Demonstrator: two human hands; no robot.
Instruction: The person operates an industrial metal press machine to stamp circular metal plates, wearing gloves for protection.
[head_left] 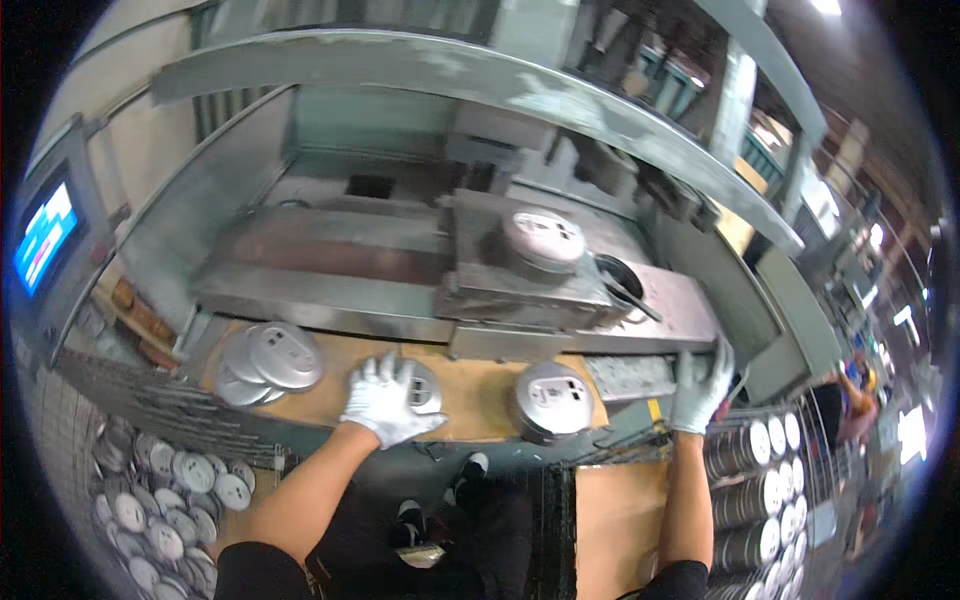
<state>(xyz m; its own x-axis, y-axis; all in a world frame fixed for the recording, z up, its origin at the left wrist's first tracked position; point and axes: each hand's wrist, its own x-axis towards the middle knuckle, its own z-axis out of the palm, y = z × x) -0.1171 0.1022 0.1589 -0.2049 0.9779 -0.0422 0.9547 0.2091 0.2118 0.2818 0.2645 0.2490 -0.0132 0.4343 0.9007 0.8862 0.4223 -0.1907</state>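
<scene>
My left hand [385,402], in a white glove, lies over a round silver metal disc [427,388] on the brown board, covering its left part. Its fingers are spread, with the thumb stretched to the right. On the far right my gloved right hand [702,385] is raised beside the machine's front edge, fingers apart and nothing between them. A stack of discs [553,400] stands on the board between the hands. Several more discs [270,360] overlap at the board's left end. Another round disc [545,240] with dark slots sits on the machine's raised metal block [480,265].
A wire basket of loose discs [165,510] is at lower left; rows of stacked discs [760,490] fill the lower right. A dark round pot with a handle [620,280] rests beside the block. A lit screen [45,240] stands left, and a beam [420,60] crosses above.
</scene>
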